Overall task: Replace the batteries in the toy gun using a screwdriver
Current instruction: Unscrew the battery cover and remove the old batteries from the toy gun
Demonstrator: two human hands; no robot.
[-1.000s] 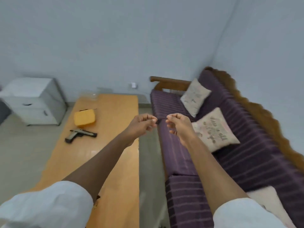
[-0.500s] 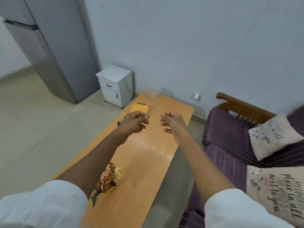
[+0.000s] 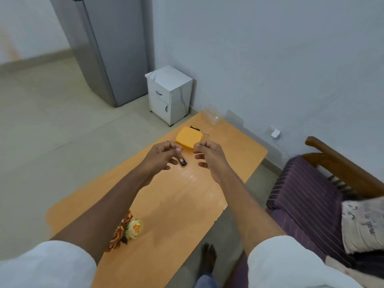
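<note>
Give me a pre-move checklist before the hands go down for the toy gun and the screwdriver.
1. Both hands free: ok. The left hand and right hand hover over the table with fingers loosely curled, holding nothing.
2. Toy gun in sight: not ok. Only its dark tip shows below the left hand; the rest is hidden.
3. Screwdriver located: cannot tell. A thin dark item lies behind the yellow box, too small to identify.
4. New batteries located: cannot tell. None visible; the yellow box is closed.
5. Working room on the table: ok. The flowers lie at the near end, apart from the hands.
</note>
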